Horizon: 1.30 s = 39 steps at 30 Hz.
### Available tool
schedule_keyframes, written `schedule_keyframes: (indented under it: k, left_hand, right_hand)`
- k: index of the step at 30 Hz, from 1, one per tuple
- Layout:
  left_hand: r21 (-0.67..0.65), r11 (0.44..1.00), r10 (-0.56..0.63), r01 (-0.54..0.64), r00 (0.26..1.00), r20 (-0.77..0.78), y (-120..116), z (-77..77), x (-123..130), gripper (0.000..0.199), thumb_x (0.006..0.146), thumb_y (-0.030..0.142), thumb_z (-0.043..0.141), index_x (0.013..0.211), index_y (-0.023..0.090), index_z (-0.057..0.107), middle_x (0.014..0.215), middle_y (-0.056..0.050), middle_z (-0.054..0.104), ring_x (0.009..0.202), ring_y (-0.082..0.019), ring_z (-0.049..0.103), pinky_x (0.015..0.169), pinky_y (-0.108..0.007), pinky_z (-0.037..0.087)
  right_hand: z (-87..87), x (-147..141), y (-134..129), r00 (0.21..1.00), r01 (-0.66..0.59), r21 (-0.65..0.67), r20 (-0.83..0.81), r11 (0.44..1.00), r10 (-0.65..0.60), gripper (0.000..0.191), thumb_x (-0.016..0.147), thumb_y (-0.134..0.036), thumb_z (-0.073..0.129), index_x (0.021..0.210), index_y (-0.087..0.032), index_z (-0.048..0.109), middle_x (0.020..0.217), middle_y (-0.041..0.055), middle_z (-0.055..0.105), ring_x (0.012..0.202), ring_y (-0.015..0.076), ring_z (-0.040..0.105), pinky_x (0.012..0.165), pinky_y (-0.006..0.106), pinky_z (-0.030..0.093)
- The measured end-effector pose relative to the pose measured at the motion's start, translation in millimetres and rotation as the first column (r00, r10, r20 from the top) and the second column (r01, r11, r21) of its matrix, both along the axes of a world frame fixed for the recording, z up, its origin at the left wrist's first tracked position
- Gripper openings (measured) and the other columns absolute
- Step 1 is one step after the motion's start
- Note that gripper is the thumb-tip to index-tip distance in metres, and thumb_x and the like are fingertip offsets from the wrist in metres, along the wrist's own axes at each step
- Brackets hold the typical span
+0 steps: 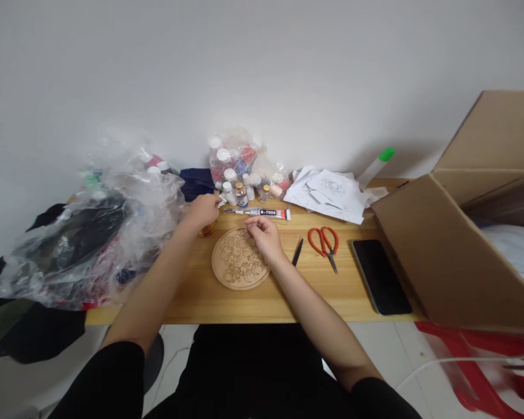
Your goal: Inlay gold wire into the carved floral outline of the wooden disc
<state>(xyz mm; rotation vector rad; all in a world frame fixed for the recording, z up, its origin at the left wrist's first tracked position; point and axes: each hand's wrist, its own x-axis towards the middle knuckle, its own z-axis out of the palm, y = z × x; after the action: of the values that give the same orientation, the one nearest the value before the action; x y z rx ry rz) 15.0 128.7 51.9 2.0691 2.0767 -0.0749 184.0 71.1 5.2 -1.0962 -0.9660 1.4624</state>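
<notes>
A round wooden disc [233, 260] with a curled golden line pattern lies on the wooden table [253, 308]. Over its upper right edge is my right hand [264, 235], thumb and fingers pinched together; what they hold is too small to name. My left hand [203, 210] reaches beyond the disc's upper left, its fingers closed beside a small white crumpled piece [222, 201]. Just below that hand sits a small amber round container [208, 228], partly hidden. Behind both hands lies a B-7000 glue tube [268, 213], with small bottles [241, 195] standing behind it.
Red-handled scissors [329, 247], a black pen-like tool [297, 252] and a phone [381, 276] lie to the right. An open cardboard box [445, 256] stands at the far right. Papers [332, 192] rest at the back. Clear plastic bags [96, 244] cover the left side.
</notes>
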Motion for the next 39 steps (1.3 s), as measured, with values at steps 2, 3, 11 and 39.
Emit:
schedule_keyframes:
  k: [2,3,11,39]
  left_hand:
    - [0.004,1.0,-0.017,0.017,1.0,-0.012,-0.3,-0.9,-0.2,0.024,0.092,0.032,0.059,0.109,0.016,0.061,0.111,-0.007,0.063,0.101,-0.02,0.062,0.087,-0.039,0.053]
    - [0.008,1.0,-0.029,0.029,0.999,-0.014,-0.2,-1.7,-0.7,0.024,0.092,0.032,0.059,0.109,0.016,0.061,0.111,-0.007,0.063,0.1,-0.02,0.062,0.087,-0.039,0.053]
    - [0.123,0.978,-0.169,0.168,0.986,0.002,-8.1,-8.3,-6.2,0.018,0.091,0.013,0.053,0.104,0.014,0.065,0.109,-0.008,0.066,0.105,-0.02,0.062,0.092,-0.038,0.051]
    - [0.4,0.909,-0.217,0.118,0.953,0.213,-116.9,-52.3,-19.1,0.035,0.086,0.015,0.038,0.108,0.015,0.066,0.111,-0.012,0.067,0.106,-0.027,0.061,0.096,-0.044,0.049]
  right_hand:
    - [-0.5,-0.3,0.2,1.0,-0.002,-0.003,-0.001,1.0,0.002,0.012,0.06,-0.026,0.055,0.069,-0.02,0.06,0.055,-0.0052,0.057,0.051,0.0098,0.048,0.054,0.024,0.037]
    - [-0.8,-0.4,0.3,1.0,-0.002,-0.004,-0.002,1.0,0.002,0.012,0.06,-0.027,0.055,0.069,-0.02,0.06,0.055,-0.0052,0.057,0.05,0.0098,0.048,0.054,0.024,0.037]
    - [1.0,1.6,1.5,1.0,0.015,0.007,0.001,1.0,-0.015,0.012,0.061,-0.027,0.054,0.069,-0.02,0.06,0.055,-0.0052,0.057,0.052,0.0103,0.049,0.056,0.024,0.038]
    - [7.0,5.4,3.5,0.995,0.044,0.022,0.092,0.999,-0.046,0.009,0.064,-0.022,0.052,0.069,-0.021,0.058,0.055,-0.0049,0.056,0.054,0.0113,0.05,0.058,0.025,0.041]
